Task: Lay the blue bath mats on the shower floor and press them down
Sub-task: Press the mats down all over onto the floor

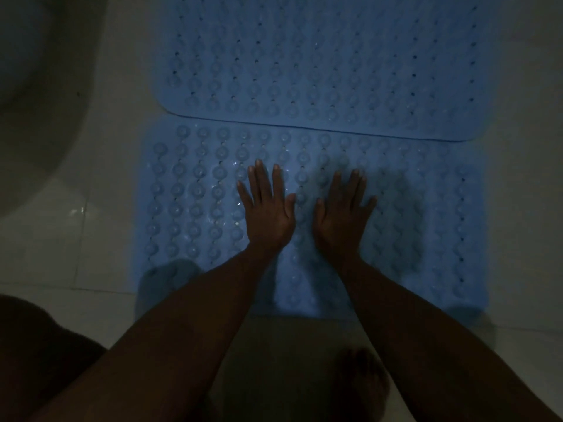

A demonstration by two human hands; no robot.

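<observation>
Two blue bath mats lie flat on the pale tiled floor in dim light. The far mat (320,65) overlaps the top edge of the near mat (189,202), whose round suction cups and small holes show. My left hand (268,208) and my right hand (342,214) rest palm-down side by side on the middle of the near mat, fingers straight and slightly spread, pressing on it. Both forearms reach in from the bottom of the view.
A curved white fixture (33,95) stands at the left, close to the mats' left edges. A bare foot (362,388) stands on the tiles (61,239) below the near mat. A dark knee shape fills the bottom left corner.
</observation>
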